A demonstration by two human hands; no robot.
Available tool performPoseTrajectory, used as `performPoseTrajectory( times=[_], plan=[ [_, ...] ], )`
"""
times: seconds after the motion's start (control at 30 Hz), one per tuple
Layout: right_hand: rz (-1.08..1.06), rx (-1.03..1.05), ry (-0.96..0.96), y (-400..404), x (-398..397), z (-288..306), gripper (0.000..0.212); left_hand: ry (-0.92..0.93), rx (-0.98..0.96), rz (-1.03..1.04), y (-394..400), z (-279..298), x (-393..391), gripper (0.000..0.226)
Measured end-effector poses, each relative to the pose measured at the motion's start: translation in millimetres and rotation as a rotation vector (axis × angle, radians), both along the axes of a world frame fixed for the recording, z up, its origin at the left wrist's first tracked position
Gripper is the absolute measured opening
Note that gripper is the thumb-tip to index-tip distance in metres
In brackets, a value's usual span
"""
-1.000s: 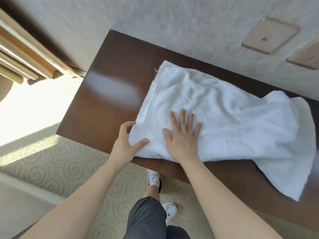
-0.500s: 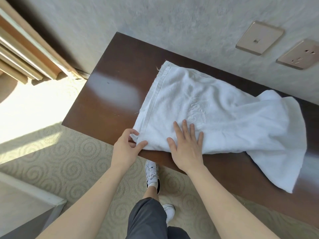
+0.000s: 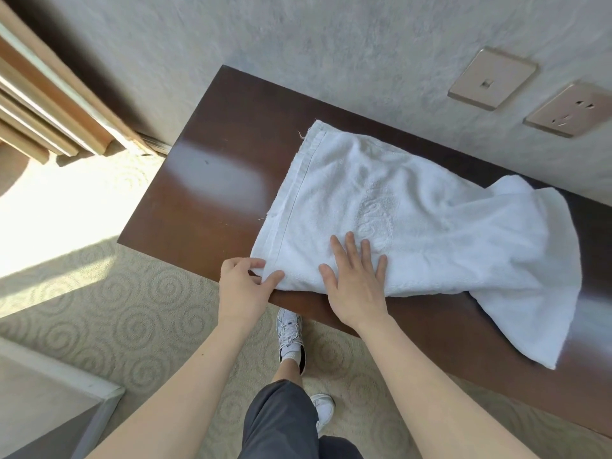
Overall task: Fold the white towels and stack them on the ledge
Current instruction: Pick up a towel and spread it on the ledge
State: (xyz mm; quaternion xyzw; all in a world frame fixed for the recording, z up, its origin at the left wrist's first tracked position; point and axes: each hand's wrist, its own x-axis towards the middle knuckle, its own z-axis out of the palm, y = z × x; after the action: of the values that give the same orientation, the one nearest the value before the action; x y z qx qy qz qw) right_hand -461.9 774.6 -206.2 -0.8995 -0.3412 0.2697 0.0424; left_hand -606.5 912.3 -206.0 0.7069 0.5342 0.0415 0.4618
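- The left hand has a pinching grip on the near left corner of the one white towel, thumb on top and fingers curled at the hem.
- The right hand lies flat on the towel just beside it, four fingers straight and spread, the grip released, pressing the cloth down.
- One towel only: soft looped terry, with a stitched hem band along its left edge and a faint raised pattern in the middle. It lies lengthwise, its right end bunched and draping over the front edge.
- It rests on one counter, a dark brown, glossy wooden slab set against the wall.
- Two square beige wall plates sit on the textured grey wall above.
- Below, pale carpet with swirl patterns, and two white sneakers.
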Motion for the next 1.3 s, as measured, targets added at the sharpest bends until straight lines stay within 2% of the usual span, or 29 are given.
performPoseTrajectory(
  times=[0.23, 0.4, 0.57, 0.63, 0.73, 0.8, 0.93, 1.0, 1.07, 1.13, 1.17, 1.23, 1.3],
  plan=[
    [-0.007, -0.010, 0.003, 1.7, 0.7, 1.6, 0.063, 0.036, -0.001, -0.028, 3.6, 0.3, -1.9, 0.020],
    [-0.020, -0.026, 0.004, 7.1, 1.9, 1.7, 0.063, -0.091, 0.187, -0.186, 21.2, 7.0, -4.2, 0.017],
    [-0.038, -0.106, -0.025, 7.1, 4.9, -0.1, 0.069, -0.030, 0.212, -0.318, 36.9, 5.1, -5.5, 0.015],
    [-0.056, -0.128, -0.044, 7.6, 6.0, -0.3, 0.071, -0.029, 0.207, -0.314, 37.4, 6.9, -4.4, 0.020],
    [-0.078, -0.131, -0.042, 10.0, 6.2, -0.3, 0.076, -0.093, 0.117, -0.193, 36.0, 6.7, -5.4, 0.024],
    [-0.073, -0.135, -0.055, 7.7, 5.0, -2.8, 0.077, -0.124, 0.126, -0.156, 32.7, 5.7, -9.4, 0.025],
    [-0.033, -0.181, -0.070, 4.4, 3.1, -5.3, 0.074, 0.031, 0.313, -0.250, 21.9, -1.8, -12.6, 0.016],
    [-0.040, -0.157, -0.052, 4.3, 3.8, -3.6, 0.072, 0.135, 0.320, -0.184, 15.8, -1.1, -7.2, 0.012],
    [-0.029, -0.122, -0.043, 0.6, 4.4, 0.5, 0.070, 0.135, 0.367, -0.134, 6.7, 5.1, 2.9, 0.023],
    [-0.022, -0.056, -0.035, -6.0, 5.6, 5.9, 0.067, 0.000, 0.447, -0.240, -3.6, 11.5, 18.0, 0.044],
    [-0.035, 0.000, -0.035, -9.5, 8.1, 9.1, 0.065, -0.082, 0.459, -0.344, -8.9, 13.5, 28.8, 0.047],
    [-0.080, 0.103, -0.057, -18.1, 17.0, 15.8, 0.060, -0.194, 0.415, -0.593, -19.4, 14.0, 54.5, 0.042],
    [-0.170, 0.161, -0.090, -31.9, 28.7, 21.7, 0.056, -0.227, 0.361, -0.815, -27.6, 8.9, 79.5, 0.040]
  ],
)
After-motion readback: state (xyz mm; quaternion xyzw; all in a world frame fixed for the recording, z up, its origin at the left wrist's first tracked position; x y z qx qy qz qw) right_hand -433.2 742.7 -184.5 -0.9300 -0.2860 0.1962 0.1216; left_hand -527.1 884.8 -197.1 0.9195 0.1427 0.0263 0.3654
